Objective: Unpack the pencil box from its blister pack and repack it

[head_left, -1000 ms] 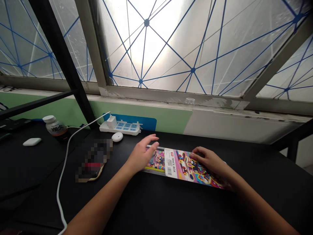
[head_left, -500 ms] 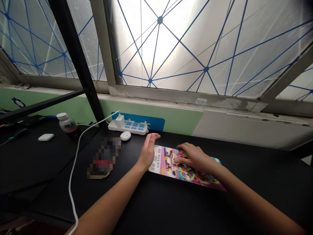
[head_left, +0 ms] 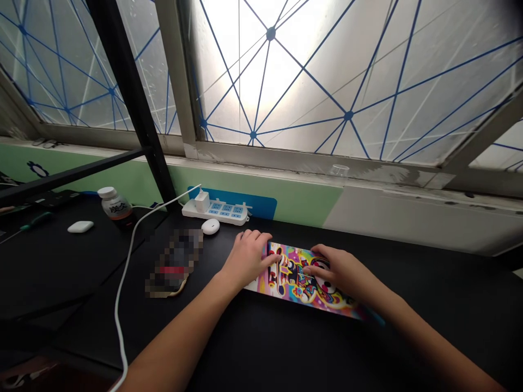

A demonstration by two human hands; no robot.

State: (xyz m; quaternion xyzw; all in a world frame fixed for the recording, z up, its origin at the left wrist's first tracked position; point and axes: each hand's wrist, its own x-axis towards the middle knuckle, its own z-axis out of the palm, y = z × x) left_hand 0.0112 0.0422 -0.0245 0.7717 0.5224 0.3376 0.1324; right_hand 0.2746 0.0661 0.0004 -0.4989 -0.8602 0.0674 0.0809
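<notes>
On desk (head_left: 294, 354), left hand (head_left: 248, 257), right hand (head_left: 341, 269), half-curled over box (head_left: 293, 276)

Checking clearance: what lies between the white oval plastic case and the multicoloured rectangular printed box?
The head view shows black tabletop beside the case, then the left hand, which covers part of the box at its left end.

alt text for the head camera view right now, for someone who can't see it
A person's left hand and right hand touch a brightly printed package on a black table. Beyond it, to the left, a white power strip lies below a blue-lined window.
</notes>
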